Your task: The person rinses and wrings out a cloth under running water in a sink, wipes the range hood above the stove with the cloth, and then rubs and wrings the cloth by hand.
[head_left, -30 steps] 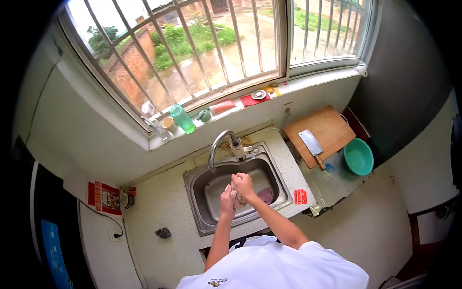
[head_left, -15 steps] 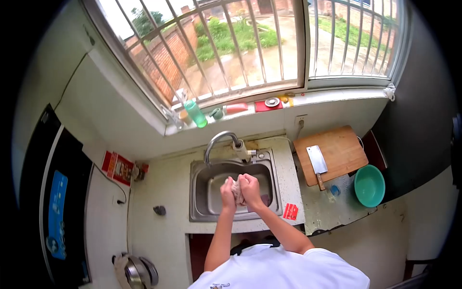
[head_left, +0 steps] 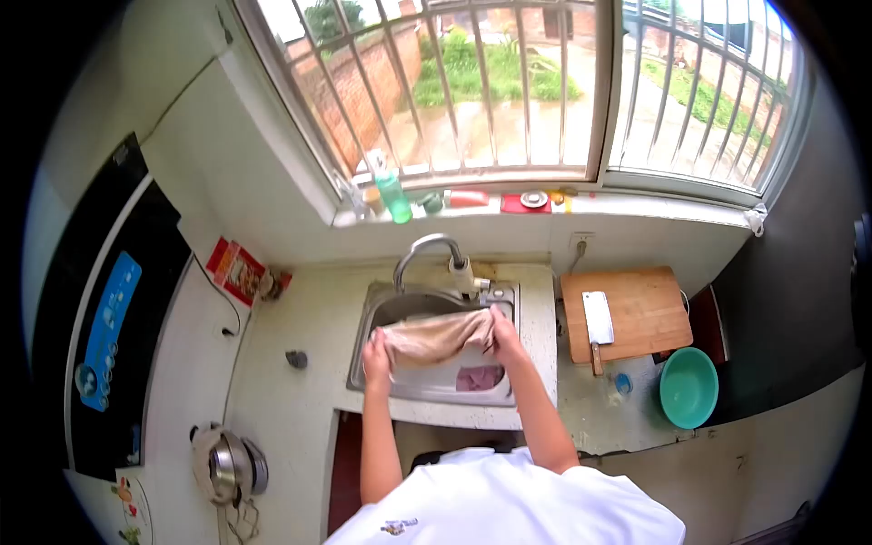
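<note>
A damp-looking beige cloth (head_left: 438, 338) is stretched out sideways above the sink (head_left: 436, 398). Its left end is gripped by my left hand (head_left: 376, 358), its right end by my right hand (head_left: 505, 332). Both hands have their fingers closed on the fabric. Below the right part of the cloth, a mauve cloth (head_left: 480, 378) lies in the sink. The curved metal faucet (head_left: 425, 245) rises behind the cloth.
Right of the sink, a cleaver (head_left: 598, 325) lies on a wooden cutting board (head_left: 640, 313), with a green basin (head_left: 688, 388) nearby. A metal kettle (head_left: 227, 465) and a dark lump (head_left: 296, 360) are on the left. Bottles, including a green one (head_left: 394, 197), line the windowsill.
The beige cloth was bunched between both hands over the sink. My hands have moved apart and it is now spread between them. The camera view has shifted.
</note>
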